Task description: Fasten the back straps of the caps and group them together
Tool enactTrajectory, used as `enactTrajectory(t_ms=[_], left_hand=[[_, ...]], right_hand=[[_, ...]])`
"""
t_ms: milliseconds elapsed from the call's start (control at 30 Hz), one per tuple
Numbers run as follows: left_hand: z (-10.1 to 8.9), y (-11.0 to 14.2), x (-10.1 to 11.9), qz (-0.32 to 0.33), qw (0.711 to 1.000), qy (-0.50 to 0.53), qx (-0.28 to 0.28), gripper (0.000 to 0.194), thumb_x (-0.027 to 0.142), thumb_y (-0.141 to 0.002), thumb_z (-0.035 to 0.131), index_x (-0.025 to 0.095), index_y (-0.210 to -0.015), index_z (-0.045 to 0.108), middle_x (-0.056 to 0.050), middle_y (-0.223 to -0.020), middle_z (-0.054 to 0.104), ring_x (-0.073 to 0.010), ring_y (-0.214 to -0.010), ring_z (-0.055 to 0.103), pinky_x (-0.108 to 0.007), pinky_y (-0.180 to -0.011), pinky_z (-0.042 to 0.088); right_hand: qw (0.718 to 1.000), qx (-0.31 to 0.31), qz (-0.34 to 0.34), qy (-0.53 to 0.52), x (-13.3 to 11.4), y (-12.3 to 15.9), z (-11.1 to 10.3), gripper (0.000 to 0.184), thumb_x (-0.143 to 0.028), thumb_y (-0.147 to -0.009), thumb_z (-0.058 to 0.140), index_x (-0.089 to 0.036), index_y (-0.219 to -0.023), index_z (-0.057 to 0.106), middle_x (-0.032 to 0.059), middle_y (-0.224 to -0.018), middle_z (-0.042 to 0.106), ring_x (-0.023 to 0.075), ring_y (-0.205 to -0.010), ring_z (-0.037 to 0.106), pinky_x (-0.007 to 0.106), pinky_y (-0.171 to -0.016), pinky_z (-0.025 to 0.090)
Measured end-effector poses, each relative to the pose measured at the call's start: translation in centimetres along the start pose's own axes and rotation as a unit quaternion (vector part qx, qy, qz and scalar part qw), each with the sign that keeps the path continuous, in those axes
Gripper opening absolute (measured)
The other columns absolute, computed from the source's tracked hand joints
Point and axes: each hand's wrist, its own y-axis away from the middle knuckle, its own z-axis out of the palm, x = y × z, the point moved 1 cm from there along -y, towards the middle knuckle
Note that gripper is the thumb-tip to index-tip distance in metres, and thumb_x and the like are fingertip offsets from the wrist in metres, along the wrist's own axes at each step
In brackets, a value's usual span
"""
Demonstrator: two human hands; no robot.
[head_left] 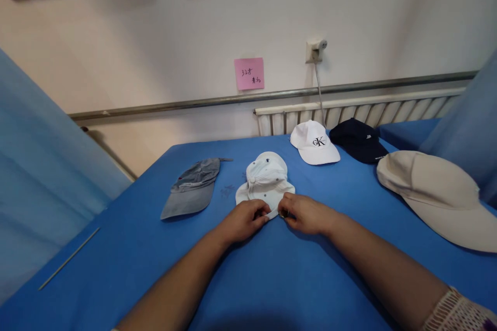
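A plain white cap [265, 178] lies on the blue table [272, 279] straight ahead of me, its near edge toward my hands. My left hand [245, 220] is closed, its fingers pinching the cap's near edge on the left. My right hand [305, 213] is also closed, gripping the same edge on the right. Both forearms rest low over the blue cloth.
A grey denim cap [193, 194] lies left of the white one. A white cap with a black logo [313, 142] and a dark navy cap [359, 139] sit at the back. A large beige cap [438, 191] lies at the right. A thin stick [70, 258] rests near the left edge.
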Motion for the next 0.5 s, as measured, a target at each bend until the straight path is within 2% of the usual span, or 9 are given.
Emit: enactTrajectory(t_ms=[167,333,500], left_hand=[[0.6,-0.2,-0.1,-0.014,0.994,0.104,0.035,0.022,0.037,-0.085,0.056,0.017,-0.091,0.063,0.0,-0.076,0.059,-0.0128,-0.068,0.05,-0.024,-0.063,0.04],[1.5,-0.7,-0.4,-0.049,0.953,0.28,0.108,0.029,0.043,-0.078,0.065,0.015,-0.084,0.058,0.001,-0.076,0.057,-0.0107,-0.066,0.05,-0.023,-0.061,0.041],[1.8,-0.8,-0.6,-0.088,0.924,0.35,0.128,0.029,0.039,-0.074,0.069,0.016,-0.084,0.055,0.002,-0.069,0.055,-0.0098,-0.059,0.053,-0.023,-0.055,0.042]], right_hand=[[0.999,0.042,0.001,-0.024,0.0,0.1,-0.6,0.014,-0.018,-0.084,0.056,-0.018,-0.098,0.058,0.0055,-0.094,0.06,0.0167,-0.082,0.055,0.028,-0.074,0.043],[0.986,0.14,0.006,-0.086,0.1,-0.1,-1.0,0.012,-0.021,-0.087,0.057,-0.019,-0.099,0.056,0.004,-0.092,0.059,0.0156,-0.079,0.055,0.028,-0.072,0.044],[0.975,0.184,0.0,-0.122,0.0,-0.2,-0.5,0.012,-0.023,-0.089,0.058,-0.02,-0.101,0.057,0.0038,-0.093,0.06,0.0155,-0.079,0.057,0.029,-0.073,0.046]])
